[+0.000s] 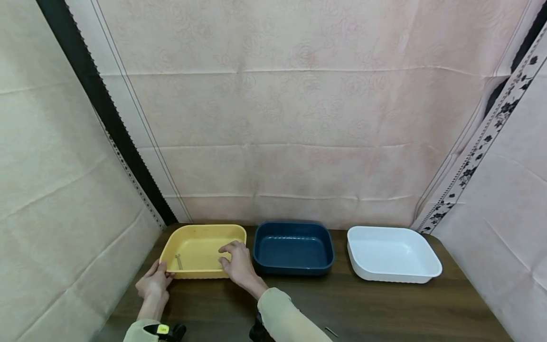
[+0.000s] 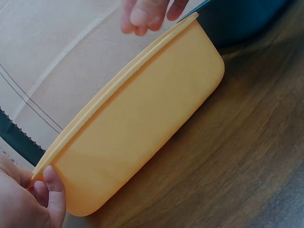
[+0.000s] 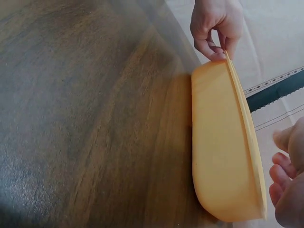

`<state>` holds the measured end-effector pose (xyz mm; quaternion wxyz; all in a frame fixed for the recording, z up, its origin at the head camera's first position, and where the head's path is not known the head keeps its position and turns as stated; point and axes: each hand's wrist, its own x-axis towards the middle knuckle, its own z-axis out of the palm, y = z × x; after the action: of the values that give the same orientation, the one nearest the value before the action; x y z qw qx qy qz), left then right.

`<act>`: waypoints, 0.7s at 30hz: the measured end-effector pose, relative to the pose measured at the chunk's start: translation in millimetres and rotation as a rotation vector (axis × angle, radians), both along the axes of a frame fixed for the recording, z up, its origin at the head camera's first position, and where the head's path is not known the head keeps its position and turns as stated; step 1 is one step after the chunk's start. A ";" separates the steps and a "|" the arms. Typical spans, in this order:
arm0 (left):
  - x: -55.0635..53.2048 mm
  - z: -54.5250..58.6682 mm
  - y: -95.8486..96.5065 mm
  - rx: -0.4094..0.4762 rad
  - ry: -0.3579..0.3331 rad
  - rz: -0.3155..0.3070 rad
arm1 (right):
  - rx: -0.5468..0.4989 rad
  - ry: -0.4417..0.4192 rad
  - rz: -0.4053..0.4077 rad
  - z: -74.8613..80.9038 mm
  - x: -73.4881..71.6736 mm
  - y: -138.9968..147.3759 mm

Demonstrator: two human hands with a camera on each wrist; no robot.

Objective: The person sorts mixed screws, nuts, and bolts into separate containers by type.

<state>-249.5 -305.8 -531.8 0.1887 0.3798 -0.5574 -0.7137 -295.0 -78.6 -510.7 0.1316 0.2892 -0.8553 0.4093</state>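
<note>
A yellow plastic tray [image 1: 205, 274] stands at the left of the table. My left hand [image 1: 154, 284] pinches its rim at the near left corner, thumb and fingers on either side, as the right wrist view also shows. Over the tray's right part hovers my right hand [image 1: 239, 263], its fingers bent, with a gap between thumb and forefinger and nothing seen in them. Inside the tray, towards its left, lie thin metal pieces like screws [image 1: 178, 261]. The left wrist view shows the tray's outer wall [image 2: 142, 114] with the right fingertips [image 2: 139, 18] above the rim.
Right of the yellow tray stands a dark blue tray [image 1: 294, 271], and farther right a white tray [image 1: 397, 275]. A thin metal piece [image 1: 331, 331] lies on the brown wooden table [image 1: 376, 308] near the front edge of the view. Pale cloth [image 1: 299, 118] encloses the table's back and sides.
</note>
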 end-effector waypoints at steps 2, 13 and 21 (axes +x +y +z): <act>-0.6 -1.3 -0.1 0.004 0.000 0.004 | -0.022 0.017 -0.009 1.3 1.1 2.2; -1.1 -1.3 2.1 0.006 0.002 -0.005 | -0.167 0.049 -0.027 5.9 11.2 40.3; -3.6 -2.2 0.5 0.033 0.007 0.035 | -0.272 0.139 -0.038 8.7 23.5 87.4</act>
<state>-253.1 -305.3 -534.0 0.1970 0.3901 -0.5383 -0.7206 -271.5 8.8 -502.1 0.2362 0.2803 -0.7859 0.4979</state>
